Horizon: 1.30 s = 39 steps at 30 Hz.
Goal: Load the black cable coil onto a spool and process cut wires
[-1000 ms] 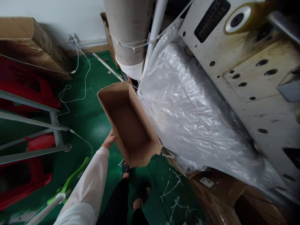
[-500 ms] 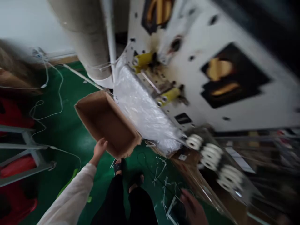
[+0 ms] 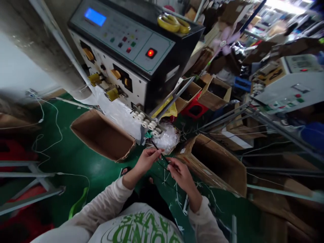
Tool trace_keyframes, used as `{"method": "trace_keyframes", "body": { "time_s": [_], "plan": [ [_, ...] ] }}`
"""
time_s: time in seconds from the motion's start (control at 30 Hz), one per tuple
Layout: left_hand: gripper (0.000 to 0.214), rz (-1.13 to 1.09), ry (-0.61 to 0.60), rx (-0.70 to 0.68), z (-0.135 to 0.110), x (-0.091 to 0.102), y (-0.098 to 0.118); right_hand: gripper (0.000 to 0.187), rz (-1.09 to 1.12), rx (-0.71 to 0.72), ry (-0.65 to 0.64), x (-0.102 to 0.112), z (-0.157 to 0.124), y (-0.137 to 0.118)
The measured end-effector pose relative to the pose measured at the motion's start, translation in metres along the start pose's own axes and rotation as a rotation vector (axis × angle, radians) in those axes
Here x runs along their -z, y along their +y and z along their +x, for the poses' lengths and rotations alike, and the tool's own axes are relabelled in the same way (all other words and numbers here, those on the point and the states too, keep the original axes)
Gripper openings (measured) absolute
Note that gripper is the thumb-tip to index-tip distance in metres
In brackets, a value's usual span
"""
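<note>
We count two hands, left hand (image 3: 146, 163) and right hand (image 3: 181, 173), sharing one black cable (image 3: 164, 159). Two large open boxes: left one (image 3: 96, 148), right one (image 3: 215, 180). Two machines: near machine (image 3: 121, 37), far machine (image 3: 298, 82). On near machine we see one blue screen (image 3: 95, 17), one lit red switch (image 3: 151, 53), two yellow rollers (image 3: 112, 94). One pink fan (image 3: 223, 43). Several white rollers (image 3: 144, 122), too blurred for us to tally.

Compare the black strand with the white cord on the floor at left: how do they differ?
The black strand is dark; the white cord is pale. The black strand is pinched by left hand and right hand; the white cord curves across the green floor. Both look thin.
</note>
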<state>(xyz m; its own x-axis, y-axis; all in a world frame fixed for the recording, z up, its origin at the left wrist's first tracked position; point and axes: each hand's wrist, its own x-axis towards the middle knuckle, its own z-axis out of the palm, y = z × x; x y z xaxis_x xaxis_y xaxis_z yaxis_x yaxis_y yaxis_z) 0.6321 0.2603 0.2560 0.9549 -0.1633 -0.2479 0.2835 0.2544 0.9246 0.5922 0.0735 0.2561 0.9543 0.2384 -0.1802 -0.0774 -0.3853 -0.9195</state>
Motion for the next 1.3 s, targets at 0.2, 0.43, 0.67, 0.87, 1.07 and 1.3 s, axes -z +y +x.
{"method": "trace_keyframes", "body": {
  "time_s": [0.2, 0.43, 0.67, 0.87, 1.07, 1.3],
  "plan": [
    [0.04, 0.006, 0.014, -0.071, 0.01, -0.028, 0.025, 0.024, 0.049, 0.056, 0.135, 0.03, -0.013, 0.003],
    [0.04, 0.083, -0.082, -0.049, 0.002, -0.062, 0.022, 0.029, 0.253, 0.052, 0.053, 0.042, -0.014, -0.002],
    [0.037, 0.033, 0.017, -0.074, -0.001, -0.075, 0.026, 0.027, 0.02, 0.206, 0.172, 0.049, -0.014, 0.012],
    [0.034, 0.102, 0.024, -0.191, 0.0, -0.085, 0.045, 0.02, -0.009, 0.263, 0.184, 0.057, -0.007, 0.0],
    [0.035, 0.143, 0.045, -0.205, 0.01, -0.087, 0.048, 0.027, 0.363, 0.118, -0.151, 0.068, -0.003, -0.006],
    [0.039, 0.046, 0.005, -0.14, 0.01, -0.09, 0.039, 0.039, 0.482, 0.033, -0.126, 0.071, 0.0, 0.0]
  ]
}}
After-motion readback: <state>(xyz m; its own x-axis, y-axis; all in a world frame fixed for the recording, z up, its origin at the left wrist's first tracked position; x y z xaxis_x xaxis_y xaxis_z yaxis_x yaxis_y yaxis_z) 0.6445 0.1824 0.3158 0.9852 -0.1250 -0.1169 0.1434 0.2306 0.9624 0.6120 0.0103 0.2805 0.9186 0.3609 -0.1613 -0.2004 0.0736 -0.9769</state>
